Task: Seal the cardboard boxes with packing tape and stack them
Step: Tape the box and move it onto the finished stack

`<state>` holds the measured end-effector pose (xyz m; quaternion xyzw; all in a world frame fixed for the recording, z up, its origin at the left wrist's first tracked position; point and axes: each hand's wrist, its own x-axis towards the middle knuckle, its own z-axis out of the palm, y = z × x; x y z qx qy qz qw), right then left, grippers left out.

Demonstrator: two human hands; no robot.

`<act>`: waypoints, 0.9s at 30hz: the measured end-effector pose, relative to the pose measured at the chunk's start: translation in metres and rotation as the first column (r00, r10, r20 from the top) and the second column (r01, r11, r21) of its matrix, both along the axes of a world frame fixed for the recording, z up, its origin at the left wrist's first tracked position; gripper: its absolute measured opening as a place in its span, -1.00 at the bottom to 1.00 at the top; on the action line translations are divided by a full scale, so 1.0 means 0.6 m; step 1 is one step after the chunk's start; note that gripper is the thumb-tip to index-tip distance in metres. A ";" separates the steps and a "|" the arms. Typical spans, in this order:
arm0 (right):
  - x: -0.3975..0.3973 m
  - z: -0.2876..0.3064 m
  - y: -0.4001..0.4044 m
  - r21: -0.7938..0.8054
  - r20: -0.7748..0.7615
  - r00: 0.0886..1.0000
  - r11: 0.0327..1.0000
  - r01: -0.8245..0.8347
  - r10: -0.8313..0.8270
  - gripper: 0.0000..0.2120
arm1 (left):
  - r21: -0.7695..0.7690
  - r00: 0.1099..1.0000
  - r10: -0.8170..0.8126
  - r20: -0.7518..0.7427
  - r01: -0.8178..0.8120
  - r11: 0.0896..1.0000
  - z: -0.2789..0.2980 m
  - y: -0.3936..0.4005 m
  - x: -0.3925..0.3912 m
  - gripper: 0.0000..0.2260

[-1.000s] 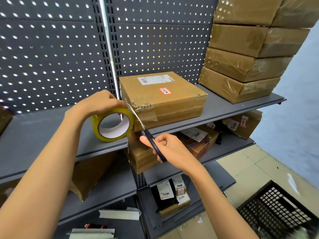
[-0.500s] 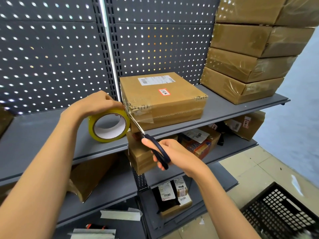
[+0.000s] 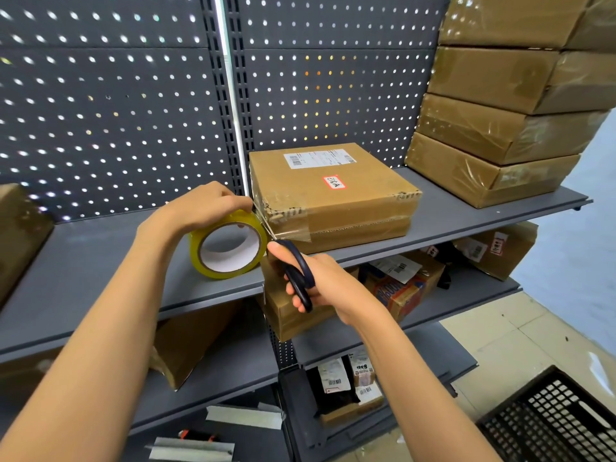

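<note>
A flat cardboard box (image 3: 336,195) with a white label and a red sticker lies on the grey shelf (image 3: 83,261). Clear tape runs over its near left corner. My left hand (image 3: 206,208) grips a yellowish roll of packing tape (image 3: 230,245) standing on edge just left of that corner, with a short stretch of tape pulled taut to the box. My right hand (image 3: 316,281) grips black-handled scissors (image 3: 296,271), whose blades reach up into the taut tape between roll and box. To the right stands a stack of several taped boxes (image 3: 506,128).
A perforated dark back panel (image 3: 116,111) rises behind the shelf. Lower shelves hold more parcels (image 3: 400,288) and labelled packets. A black plastic crate (image 3: 550,418) sits on the floor at the lower right. Another box edge (image 3: 20,235) shows at the far left.
The scissors have moved up and closer to the box corner, into the taut tape. The roll sits nearer the box. The view has shifted slightly.
</note>
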<state>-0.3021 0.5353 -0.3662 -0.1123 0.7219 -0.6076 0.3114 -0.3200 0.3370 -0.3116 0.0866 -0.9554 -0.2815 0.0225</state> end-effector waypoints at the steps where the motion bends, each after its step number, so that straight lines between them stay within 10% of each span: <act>1: -0.002 0.004 -0.001 0.007 -0.009 1.000 1.000 -0.004 0.004 -0.54 | -0.003 1.000 -0.004 -0.005 0.004 1.000 -0.001 0.001 0.000 -0.59; 27: -0.003 -0.005 0.008 -0.028 -0.096 0.995 0.999 0.036 -0.039 -0.66 | 0.029 0.997 0.032 -0.069 -0.030 0.999 -0.008 0.005 0.009 -0.55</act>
